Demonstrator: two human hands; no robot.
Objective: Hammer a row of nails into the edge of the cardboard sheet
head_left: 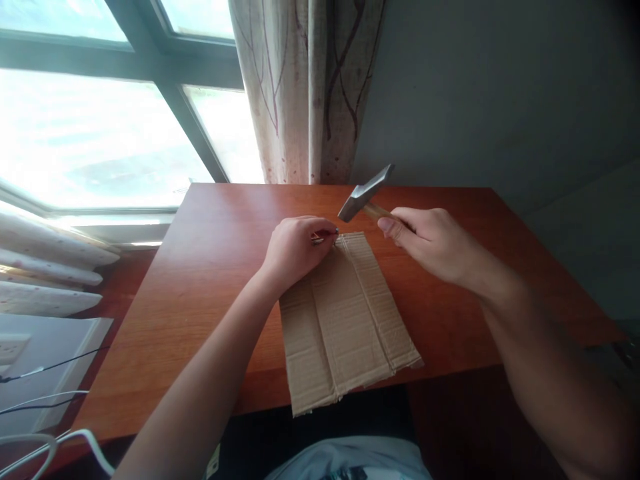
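My right hand is closed around the wooden handle of a hammer, whose metal head is raised just above and right of my left fingertips. My left hand is closed in a pinch at the far edge of a piece of brown corrugated cardboard. Between its thumb and finger shows the small tip of what looks like a nail, mostly hidden by the fingers. The cardboard lies flat, creased lengthwise, with its torn near end reaching past the table's front edge.
The reddish-brown wooden table stands against a grey wall. A patterned curtain and a bright window are at the back left. White and dark cables run beside the table at lower left, near a wall socket.
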